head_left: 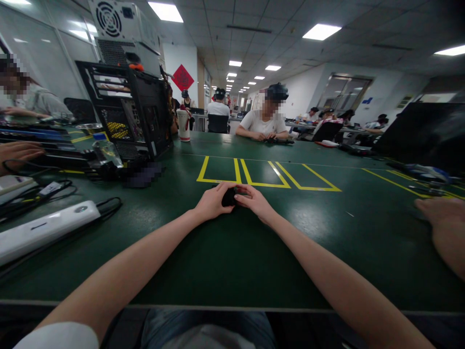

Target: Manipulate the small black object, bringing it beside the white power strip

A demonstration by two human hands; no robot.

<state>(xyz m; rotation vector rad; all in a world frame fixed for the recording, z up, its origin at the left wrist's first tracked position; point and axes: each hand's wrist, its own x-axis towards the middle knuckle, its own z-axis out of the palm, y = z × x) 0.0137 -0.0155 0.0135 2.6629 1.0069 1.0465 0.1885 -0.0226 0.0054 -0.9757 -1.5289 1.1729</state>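
Both of my hands meet over the green table, just in front of the yellow tape boxes. A small black object (228,197) sits between them; its kind does not show, as the fingers cover much of it. My left hand (214,199) curls round its left side, thumb below and fingers over the top. On the right side, my right hand (255,201) touches the object with its bent fingertips. Whether the object rests on the table or is lifted slightly, I cannot tell.
Yellow tape outlines (261,185) mark the green table (232,261). To the left are a white power strip (51,228), cables, a clear bottle (108,151) and an open computer case (127,109). A white cup (183,125) stands behind. Another person's hand (445,228) rests at right.
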